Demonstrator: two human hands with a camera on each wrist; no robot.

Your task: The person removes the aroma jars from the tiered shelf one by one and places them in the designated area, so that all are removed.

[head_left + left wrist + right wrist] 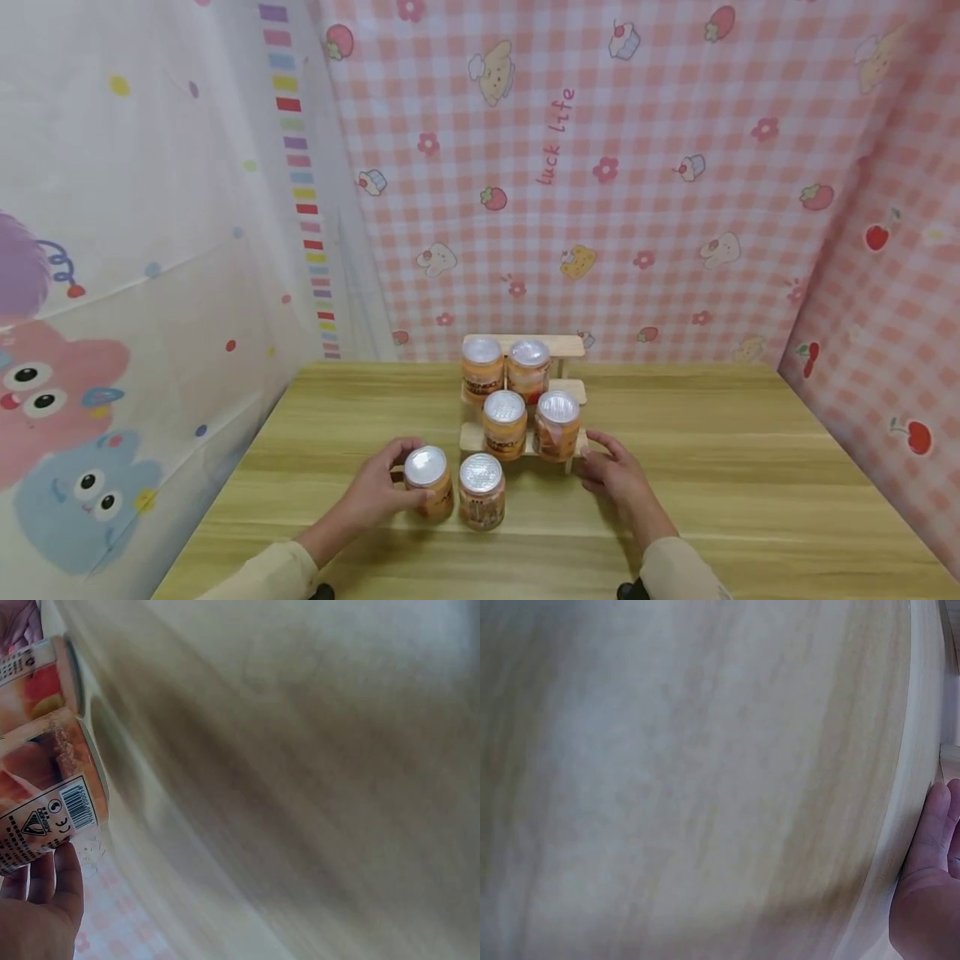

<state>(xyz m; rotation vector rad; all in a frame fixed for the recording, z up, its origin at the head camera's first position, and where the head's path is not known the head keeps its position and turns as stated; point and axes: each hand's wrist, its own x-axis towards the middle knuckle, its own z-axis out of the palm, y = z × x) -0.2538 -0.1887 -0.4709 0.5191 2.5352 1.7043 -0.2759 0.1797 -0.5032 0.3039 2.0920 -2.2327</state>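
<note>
My left hand point(386, 483) grips an orange-labelled can point(435, 496) with a silver lid, standing upright at the front left of the shelf. A barcode shows on the can point(60, 795) in the left wrist view. Just to its right stands a second can point(482, 493), on the table. Behind them is a small wooden tiered shelf point(471, 437). Two similar cans, a left one point(504, 429) and a right one point(557, 429), sit on its lowest step. My right hand point(618, 483) is at the shelf's lower right end, its fingertips touching or very near it.
Higher on the shelf stand two more cans, one on the left point(482, 371) and one beside it point(528, 371). The wood-grain table point(712, 467) extends to both sides. A pink checked cloth point(637, 217) hangs behind, and a white patterned cloth point(172, 250) hangs at the left.
</note>
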